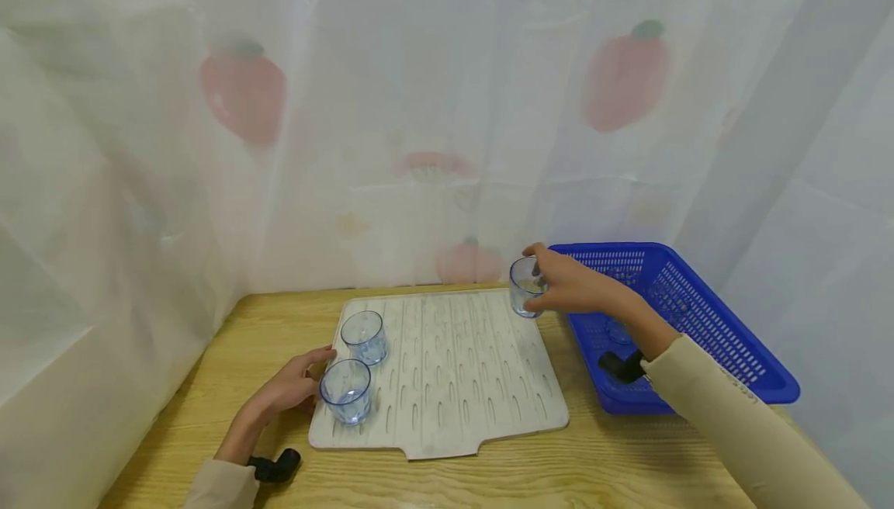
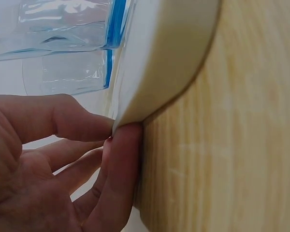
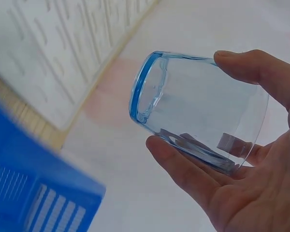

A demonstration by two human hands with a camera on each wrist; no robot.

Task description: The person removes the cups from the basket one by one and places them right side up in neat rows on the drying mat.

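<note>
My right hand [image 1: 576, 282] holds a clear blue-tinted glass [image 1: 524, 288] above the far right corner of a pale draining board [image 1: 454, 369]. In the right wrist view, thumb and fingers lie on opposite sides of that glass [image 3: 198, 106]. My left hand [image 1: 289, 385] is at the board's left edge. The left wrist view shows its thumb and a finger pinching the board's rim [image 2: 169, 63]. Two more glasses stand on the board's left side, a farther glass [image 1: 364, 337] and a nearer glass [image 1: 346, 393].
A blue plastic basket [image 1: 698, 338] stands right of the board, with glassware [image 1: 618, 330] partly visible inside; my right forearm crosses over it. Beneath everything is a wooden table [image 1: 517, 478]. A pale curtain [image 1: 433, 105] with strawberry prints hangs behind and at both sides.
</note>
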